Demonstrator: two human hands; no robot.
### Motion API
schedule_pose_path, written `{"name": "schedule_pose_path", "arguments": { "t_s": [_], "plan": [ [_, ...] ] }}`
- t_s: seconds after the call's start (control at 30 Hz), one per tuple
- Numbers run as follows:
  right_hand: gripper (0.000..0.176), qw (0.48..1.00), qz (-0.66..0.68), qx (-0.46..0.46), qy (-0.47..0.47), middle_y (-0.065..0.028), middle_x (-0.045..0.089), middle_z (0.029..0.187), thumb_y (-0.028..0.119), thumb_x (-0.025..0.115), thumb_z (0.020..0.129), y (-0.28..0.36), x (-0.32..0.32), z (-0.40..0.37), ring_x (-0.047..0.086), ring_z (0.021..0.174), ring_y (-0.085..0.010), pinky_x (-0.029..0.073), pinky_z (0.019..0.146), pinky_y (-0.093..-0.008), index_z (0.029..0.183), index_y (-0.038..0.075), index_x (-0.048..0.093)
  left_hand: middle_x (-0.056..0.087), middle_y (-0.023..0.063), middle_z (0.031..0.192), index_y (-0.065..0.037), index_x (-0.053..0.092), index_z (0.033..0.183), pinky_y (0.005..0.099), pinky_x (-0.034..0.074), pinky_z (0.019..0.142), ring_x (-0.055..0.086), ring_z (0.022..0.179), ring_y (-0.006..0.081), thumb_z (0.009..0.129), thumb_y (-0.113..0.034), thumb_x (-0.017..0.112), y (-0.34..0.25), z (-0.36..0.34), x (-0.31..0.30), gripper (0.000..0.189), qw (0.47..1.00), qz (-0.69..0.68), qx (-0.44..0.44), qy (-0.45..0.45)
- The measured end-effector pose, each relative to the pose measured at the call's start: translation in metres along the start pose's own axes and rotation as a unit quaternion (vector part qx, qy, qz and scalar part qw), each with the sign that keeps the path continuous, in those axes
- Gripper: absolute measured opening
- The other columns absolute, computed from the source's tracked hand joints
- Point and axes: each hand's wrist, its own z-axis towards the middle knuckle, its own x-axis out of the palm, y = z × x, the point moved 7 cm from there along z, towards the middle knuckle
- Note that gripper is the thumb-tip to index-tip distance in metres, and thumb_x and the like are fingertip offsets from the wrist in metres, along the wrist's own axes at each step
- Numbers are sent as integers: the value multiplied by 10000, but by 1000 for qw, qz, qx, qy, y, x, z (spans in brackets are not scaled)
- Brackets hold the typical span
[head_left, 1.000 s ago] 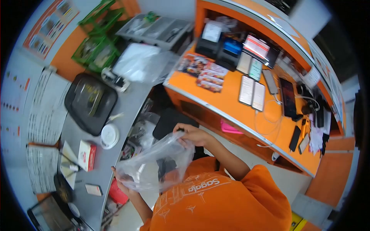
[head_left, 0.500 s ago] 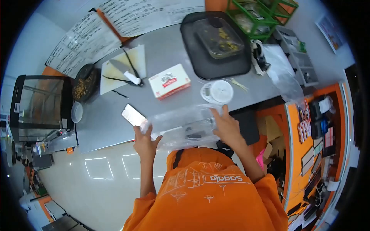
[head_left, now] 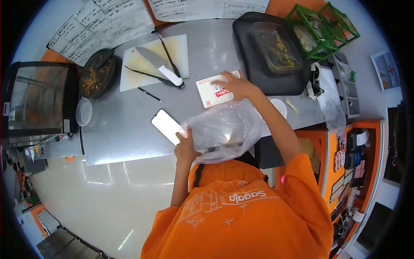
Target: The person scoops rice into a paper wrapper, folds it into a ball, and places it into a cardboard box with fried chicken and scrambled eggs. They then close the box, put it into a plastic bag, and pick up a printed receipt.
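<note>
A white box with red lettering [head_left: 208,94] is under my right hand [head_left: 238,87], whose fingers curl over its top and far side. My left hand [head_left: 186,149] pinches the edge of a clear plastic bag [head_left: 222,125]. The crumpled bag spreads from there towards the box, under my right forearm. A phone with a bright white screen [head_left: 165,125] lies just beyond my left hand. Behind the bag and my right arm, a round white kitchen scale [head_left: 279,108] is partly hidden.
A stained cutting board [head_left: 133,69] bears a knife [head_left: 151,58] and dark tongs. To its left are a dark stone mortar [head_left: 101,73] and a plastic cup [head_left: 84,112]. A black tray [head_left: 263,84] holds a clear container [head_left: 284,49]. Green baskets [head_left: 312,36] stand behind.
My right hand has left the bag and reached forward onto the box. My left hand keeps the bag, which is now bunched instead of stretched flat. The view has shifted.
</note>
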Motion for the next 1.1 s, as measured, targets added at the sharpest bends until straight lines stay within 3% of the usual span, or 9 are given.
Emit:
{"name": "schedule_pose_path", "arguments": {
  "t_s": [0.17, 0.4, 0.5, 0.6, 0.63, 0.7, 0.87, 1.03, 1.1],
  "plan": [
    [1019, 993, -3, -55, 101, -145, 386, 1186, 230, 771, 391, -4, 27, 29, 324, 1145, -323, 276, 879, -497, 1284, 317, 287, 298, 288, 1192, -115, 175, 1347, 401, 511, 652, 587, 786, 402, 427, -271, 834, 1, 1, 8, 1142, 999, -39, 15, 13],
    [895, 996, 80, 13, -26, -144, 403, 1045, 261, 751, 381, 13, -68, 12, 353, 1047, -316, 264, 840, -404, 1196, 221, 383, 196, 374, 1262, -82, 144, 1354, 359, 474, 795, 526, 949, 442, 438, -322, 833, -11, 16, 15, 1172, 991, -109, 53, 50],
    [887, 989, 137, -10, -52, -160, 381, 1066, 267, 752, 376, 53, -91, -16, 350, 1049, -337, 263, 851, -426, 1184, 194, 392, 320, 271, 1277, -71, 172, 1347, 374, 412, 881, 466, 1077, 385, 483, -258, 820, -9, 34, 25, 1095, 972, -184, 146, -14],
    [882, 969, 245, -24, -3, -184, 358, 1113, 272, 751, 387, 95, -54, -40, 328, 1090, -364, 260, 880, -473, 1188, 191, 391, 353, 207, 1296, -51, 270, 1316, 350, 347, 961, 382, 1181, 324, 471, -265, 830, -13, 50, 48, 1036, 896, -323, 274, 130],
    [858, 957, 284, -53, -24, -186, 347, 1141, 285, 752, 409, 104, -30, -49, 306, 1116, -379, 253, 910, -475, 1183, 182, 399, 395, 112, 1295, -43, 316, 1295, 336, 312, 988, 377, 1188, 244, 460, -200, 835, 0, 51, 56, 996, 842, -449, 238, 181],
    [810, 952, 303, -52, -10, -180, 342, 1160, 297, 755, 439, 108, 16, -63, 294, 1130, -383, 241, 933, -468, 1167, 183, 418, 351, 140, 1324, -34, 280, 1315, 334, 266, 1013, 325, 1225, 244, 456, -143, 834, 12, 42, 46, 1027, 751, -549, 251, 269],
    [821, 971, 209, -61, 94, -178, 320, 1207, 301, 763, 453, 87, 51, -89, 307, 1123, -350, 296, 894, -466, 1205, 234, 440, 275, 192, 1359, -1, 222, 1333, 353, 217, 1026, 207, 1285, 266, 587, -97, 762, 25, 26, -1, 926, 777, -589, 169, 146],
    [707, 988, 76, -17, 136, -159, 408, 1126, 316, 731, 557, 76, 48, -89, 390, 1047, -316, 352, 819, -451, 1210, 273, 462, 236, 290, 1331, 35, 253, 1299, 391, 279, 992, 245, 1252, 381, 674, -58, 669, -16, 11, -44, 757, 926, -217, 302, -61],
    [703, 990, 60, -19, 124, -153, 429, 1049, 341, 732, 546, 76, 36, -86, 395, 1028, -315, 344, 814, -445, 1196, 274, 474, 294, 302, 1282, -68, 284, 1303, 426, 378, 898, 340, 1170, 435, 690, -56, 634, -22, 12, -33, 706, 948, -251, 196, -4]
  ]
}}
